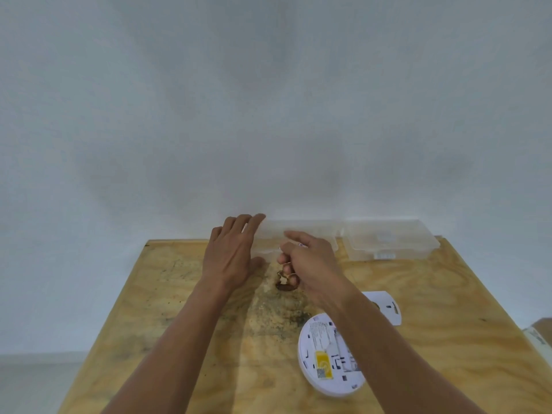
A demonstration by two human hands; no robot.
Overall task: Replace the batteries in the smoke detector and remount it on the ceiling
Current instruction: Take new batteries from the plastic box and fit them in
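Observation:
The white round smoke detector (pixel 325 358) lies back side up on the plywood table (pixel 167 309), a yellow label on it, partly under my right forearm. Its white mounting plate (pixel 389 306) lies just behind it. My left hand (pixel 231 252) rests with straight fingers on the left end of a clear plastic box (pixel 301 231) at the table's far edge. My right hand (pixel 310 261) hovers at the box's front with fingers curled, pinching something small that I cannot make out.
A second clear plastic box (pixel 391 240) stands at the far right by the white wall. A dark knot hole (pixel 285 286) marks the table's middle. A cardboard corner (pixel 542 331) shows past the right edge.

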